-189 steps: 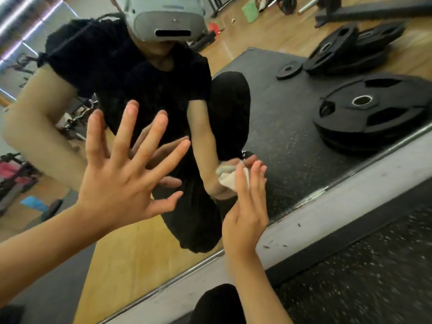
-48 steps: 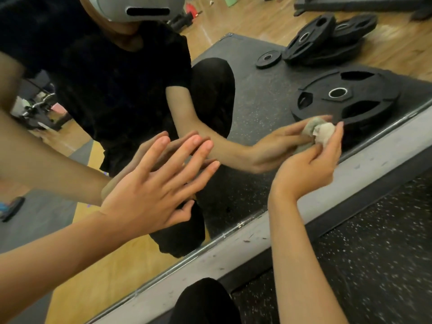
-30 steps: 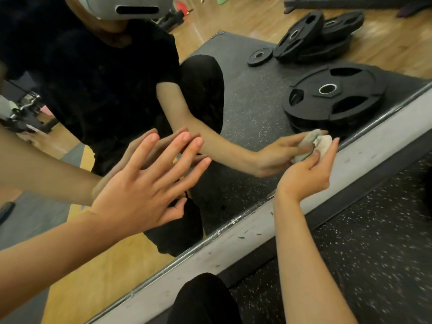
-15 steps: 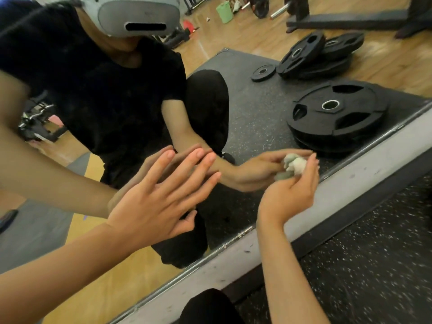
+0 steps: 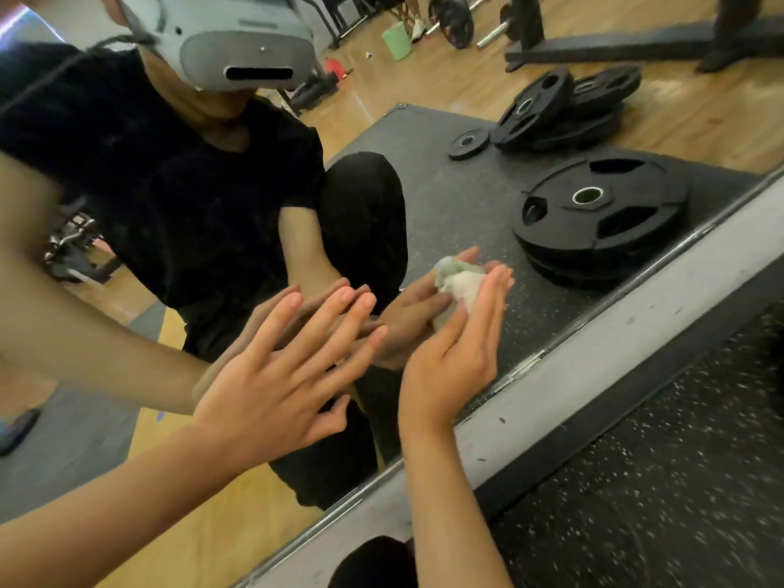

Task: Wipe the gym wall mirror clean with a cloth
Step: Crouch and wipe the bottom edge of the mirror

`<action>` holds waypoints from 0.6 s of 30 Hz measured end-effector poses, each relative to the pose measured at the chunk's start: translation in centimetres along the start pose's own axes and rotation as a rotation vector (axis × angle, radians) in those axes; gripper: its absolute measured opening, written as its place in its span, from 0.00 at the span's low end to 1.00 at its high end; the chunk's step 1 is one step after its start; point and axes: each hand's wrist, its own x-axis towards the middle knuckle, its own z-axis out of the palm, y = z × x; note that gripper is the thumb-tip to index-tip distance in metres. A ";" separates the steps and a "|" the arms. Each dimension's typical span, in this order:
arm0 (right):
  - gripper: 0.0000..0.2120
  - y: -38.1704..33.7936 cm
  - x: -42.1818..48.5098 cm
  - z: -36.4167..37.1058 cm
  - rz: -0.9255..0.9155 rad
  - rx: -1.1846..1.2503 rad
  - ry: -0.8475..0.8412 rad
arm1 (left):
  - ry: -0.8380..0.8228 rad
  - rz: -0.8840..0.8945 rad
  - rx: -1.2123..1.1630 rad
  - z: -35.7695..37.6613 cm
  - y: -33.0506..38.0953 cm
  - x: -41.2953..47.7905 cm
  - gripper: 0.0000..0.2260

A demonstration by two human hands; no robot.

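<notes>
The cloth (image 5: 461,287) is one small, crumpled wad, off-white with a greyish tinge, bunched into a lump. It sits against the glass of the wall mirror (image 5: 428,184), low down and near the bottom frame (image 5: 615,333), meeting its own reflection. The right hand (image 5: 458,358) grasps it, the thumb pinching it against nearly straight fingers. The left hand (image 5: 280,384) is released, fingers spread, its fingertips at the glass beside the right hand. The mirror reflects black weight plates: one near stack (image 5: 598,214), one leaning pile (image 5: 560,108) and one small plate (image 5: 468,143). How many plates each pile holds cannot be told.
</notes>
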 end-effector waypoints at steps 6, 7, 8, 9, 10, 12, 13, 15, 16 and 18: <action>0.22 -4.8 11.7 1.9 -0.104 0.058 0.111 | 0.000 -0.006 0.000 0.5 0.0 -0.2 0.36; 0.21 -5.6 10.4 2.4 -0.147 0.071 0.102 | -0.002 -0.007 0.000 0.6 0.0 -0.2 0.36; 0.20 -6.0 8.4 2.6 -0.184 0.085 0.081 | -0.005 -0.007 -0.001 0.6 0.1 -0.2 0.37; 0.20 -6.1 5.9 2.6 -0.213 0.094 0.035 | -0.010 -0.005 -0.007 0.7 0.2 -0.3 0.37; 0.20 -5.7 3.5 2.3 -0.255 0.089 -0.019 | -0.014 -0.003 -0.016 0.7 0.2 -0.4 0.37; 0.18 -4.2 0.9 1.2 -0.340 0.048 -0.115 | -0.018 0.000 -0.026 0.7 0.2 -0.4 0.37; 0.18 -3.1 1.3 0.5 -0.342 0.006 -0.120 | -0.016 0.000 -0.028 0.6 0.2 -0.2 0.37; 0.19 -1.3 4.3 -0.6 -0.148 -0.049 -0.032 | -0.014 -0.002 -0.022 0.5 0.3 -0.1 0.36; 0.21 -0.9 6.4 -0.9 -0.001 -0.046 0.030 | -0.014 -0.002 -0.010 0.5 0.3 -0.2 0.36; 0.22 -1.7 10.0 -0.9 0.139 -0.020 0.113 | -0.021 0.007 0.008 0.6 0.2 -0.1 0.36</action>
